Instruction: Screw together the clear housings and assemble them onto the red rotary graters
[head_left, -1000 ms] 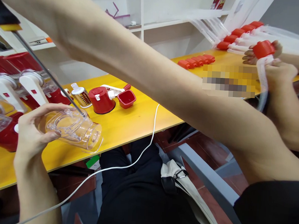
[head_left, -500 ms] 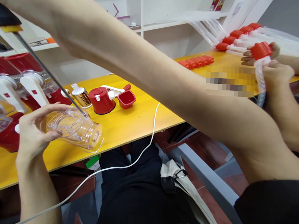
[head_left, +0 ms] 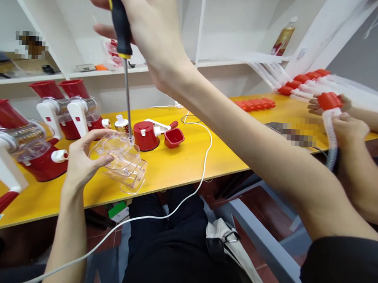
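My left hand [head_left: 85, 159] grips a clear plastic grater housing [head_left: 124, 163], held tilted above the yellow table. In my raised right hand [head_left: 152, 34] is a screwdriver [head_left: 121, 24] with a black and yellow handle, its fingers loosely around the handle and partly cut off by the top edge. The shaft points down, its tip at the upper rim of the clear housing; exact contact is hard to make out. Just behind stand a red grater base [head_left: 145, 137], a red square cup [head_left: 174, 137] and a drum grater [head_left: 122, 123], partly covered by the housing.
Assembled red and white rotary graters [head_left: 42, 159] stand on the left of the yellow table [head_left: 162, 169]. A white cable [head_left: 203, 172] crosses the table and my lap. At right, another person's hands [head_left: 351, 124] hold a red ribbed part [head_left: 329, 101] with a hose.
My right hand and the screwdriver have come into view, the screwdriver now nearly upright instead of slanted. The view has shifted left and up; the housing stays in my left hand.
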The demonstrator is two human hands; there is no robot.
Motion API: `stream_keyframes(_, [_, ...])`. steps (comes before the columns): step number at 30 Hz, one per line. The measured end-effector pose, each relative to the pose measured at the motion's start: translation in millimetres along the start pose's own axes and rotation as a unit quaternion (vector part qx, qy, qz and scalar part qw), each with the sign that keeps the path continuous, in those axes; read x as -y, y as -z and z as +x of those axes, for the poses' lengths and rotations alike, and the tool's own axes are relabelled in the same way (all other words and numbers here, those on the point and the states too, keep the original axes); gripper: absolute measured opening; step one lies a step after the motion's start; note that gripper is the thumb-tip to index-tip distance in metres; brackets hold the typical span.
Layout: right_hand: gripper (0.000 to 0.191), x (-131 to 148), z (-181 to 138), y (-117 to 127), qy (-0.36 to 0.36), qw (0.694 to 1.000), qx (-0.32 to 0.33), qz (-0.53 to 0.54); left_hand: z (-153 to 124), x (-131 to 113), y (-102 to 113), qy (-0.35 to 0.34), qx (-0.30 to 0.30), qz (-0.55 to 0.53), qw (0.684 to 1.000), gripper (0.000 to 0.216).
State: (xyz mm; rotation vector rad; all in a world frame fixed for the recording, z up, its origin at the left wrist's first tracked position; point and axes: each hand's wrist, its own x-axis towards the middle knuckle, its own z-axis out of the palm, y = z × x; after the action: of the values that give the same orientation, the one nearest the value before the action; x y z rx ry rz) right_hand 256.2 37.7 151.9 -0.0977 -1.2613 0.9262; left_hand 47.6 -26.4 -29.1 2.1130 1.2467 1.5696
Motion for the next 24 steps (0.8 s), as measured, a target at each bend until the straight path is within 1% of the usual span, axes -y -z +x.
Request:
stream_keyframes(2, [0.018,7,-5,1,-0.036,0.996,0.03,-0.07,0,-5,1,0.015,0.004,0.033,0.999,0.056])
stream_keyframes(3, [0.022,9,-6,2,-0.039,0.995,0.035,-0.089,0,-8,1,0.024,0.004,0.051,0.998,0.055])
stream_keyframes(5, [0.025,10,-3,3,-0.02,0.994,0.036,-0.098,-1,-14,2,0.039,0.002,0.076,0.996,0.055])
stream_keyframes(8, [0.023,7,4,5,0.011,0.991,0.068,-0.111,-1,-22,2,0.056,0.001,0.089,0.994,0.055])
stream_keyframes(10, [0.022,8,6,6,0.009,0.99,0.073,-0.118,-1,-26,1,0.064,0.002,0.092,0.994,0.056])
stream_keyframes(14, [0.017,21,3,4,-0.039,0.987,0.019,-0.152,-1,-28,1,0.058,0.008,0.088,0.994,0.055])
stream_keyframes(15, [0.016,24,3,5,-0.042,0.986,0.002,-0.158,-1,-28,1,0.056,0.006,0.083,0.995,0.055])
stream_keyframes(17, [0.016,30,4,12,-0.019,0.987,-0.027,-0.159,-1,-26,1,0.052,0.002,0.072,0.996,0.055])
stream_keyframes(20, [0.014,33,7,33,0.041,0.981,-0.074,-0.174,-1,-21,0,0.045,0.0,0.058,0.997,0.055])
stream_keyframes(22, [0.015,29,6,55,0.079,0.971,-0.108,-0.2,-2,-20,-2,0.039,-0.008,0.052,0.998,0.054])
stream_keyframes(24, [0.019,22,1,81,0.108,0.961,-0.138,-0.214,-4,-23,-7,0.028,-0.022,0.048,0.998,0.052])
